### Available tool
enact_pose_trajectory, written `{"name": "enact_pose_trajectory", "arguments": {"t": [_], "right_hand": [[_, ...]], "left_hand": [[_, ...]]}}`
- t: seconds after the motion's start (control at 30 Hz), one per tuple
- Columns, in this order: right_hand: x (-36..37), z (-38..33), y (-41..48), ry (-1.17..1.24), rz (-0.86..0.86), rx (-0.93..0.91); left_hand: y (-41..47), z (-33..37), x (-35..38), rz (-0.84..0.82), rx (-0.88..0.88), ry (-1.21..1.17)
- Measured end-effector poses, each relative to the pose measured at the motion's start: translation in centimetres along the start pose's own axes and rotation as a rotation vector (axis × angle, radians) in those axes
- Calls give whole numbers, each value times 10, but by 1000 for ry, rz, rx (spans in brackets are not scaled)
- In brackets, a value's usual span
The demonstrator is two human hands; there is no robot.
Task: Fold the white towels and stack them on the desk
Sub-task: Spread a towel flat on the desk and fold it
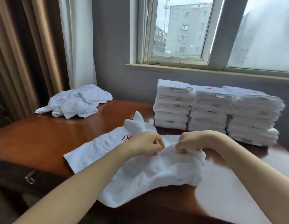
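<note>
both hands, left hand and right hand, pinch the towel edge; its length runs leftward across the desk.

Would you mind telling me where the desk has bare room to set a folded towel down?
The widest bare patch of the desk lies on the left, between the crumpled pile behind and the towel being folded. A smaller bare strip runs from that pile to the folded stacks. The middle and right are crowded by the towel and stacks.
</note>
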State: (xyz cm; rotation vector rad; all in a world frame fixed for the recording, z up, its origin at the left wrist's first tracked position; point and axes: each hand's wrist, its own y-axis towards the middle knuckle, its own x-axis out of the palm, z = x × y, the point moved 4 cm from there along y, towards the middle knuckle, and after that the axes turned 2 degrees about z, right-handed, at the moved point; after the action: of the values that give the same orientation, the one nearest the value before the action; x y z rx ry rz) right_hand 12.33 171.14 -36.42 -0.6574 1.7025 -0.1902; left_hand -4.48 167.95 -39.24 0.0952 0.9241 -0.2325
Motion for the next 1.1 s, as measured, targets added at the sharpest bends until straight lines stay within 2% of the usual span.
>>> {"name": "enact_pose_trajectory", "arguments": {"t": [0.2, 0.33, 0.43, 0.57, 0.7, 0.87, 1.0, 1.1], "right_hand": [[5, 71, -45, 35, -25, 138], [-1, 90, -60, -20, 57, 156], [-8, 82, -65, -65, 130, 119], [-15, 39, -60, 5, 255, -58], [-11, -8, -40, 10, 392, -159], [2, -49, -6, 87, 455, -232], [12, -65, 28, 72, 479, -186], [16, -63, 51, 88, 464, -116]], "left_hand": [[13, 48, 57, 72, 168, 91], [20, 56, 74, 115, 219, 52], [19, 52, 72, 74, 212, -8], [12, 38, 56, 127, 186, -43], [2, 2, 20, 229, 68, 17], [-15, -55, -23, 339, -150, 201], [-16, -91, -33, 279, -347, 392], [-9, -106, -32, 200, -422, 253]]}}
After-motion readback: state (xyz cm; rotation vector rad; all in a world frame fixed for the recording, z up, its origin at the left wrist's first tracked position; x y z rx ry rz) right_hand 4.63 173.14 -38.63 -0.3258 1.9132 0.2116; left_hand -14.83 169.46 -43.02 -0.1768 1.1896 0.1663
